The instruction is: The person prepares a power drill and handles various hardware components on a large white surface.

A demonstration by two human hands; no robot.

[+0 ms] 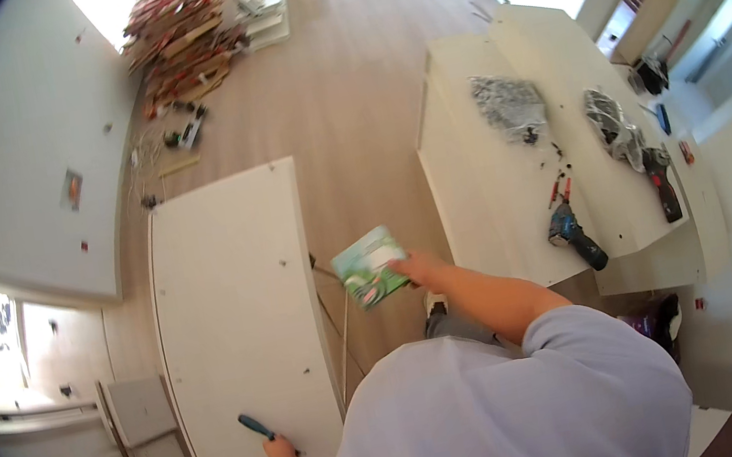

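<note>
My left hand point(279, 449) is closed around a slim hand tool with a dark green grip point(255, 427), whose exact kind I cannot make out. It is over the near part of a long white panel point(236, 289), which has small dark fittings on its surface. Out to the front, my right hand point(413, 269) grips the edge of a flat green-and-white printed packet point(371, 267). The packet is held above the floor, in the gap between the white panel and the white cabinet body point(488, 208) to the right.
On the right cabinet lie a blue-and-black cordless drill point(574, 237), a second drill point(662, 184), and crumpled plastic bags point(510, 106) near loose small fittings. At the far left, a stack of reddish boards point(179, 37) stands beside a power tool point(190, 130) and cables.
</note>
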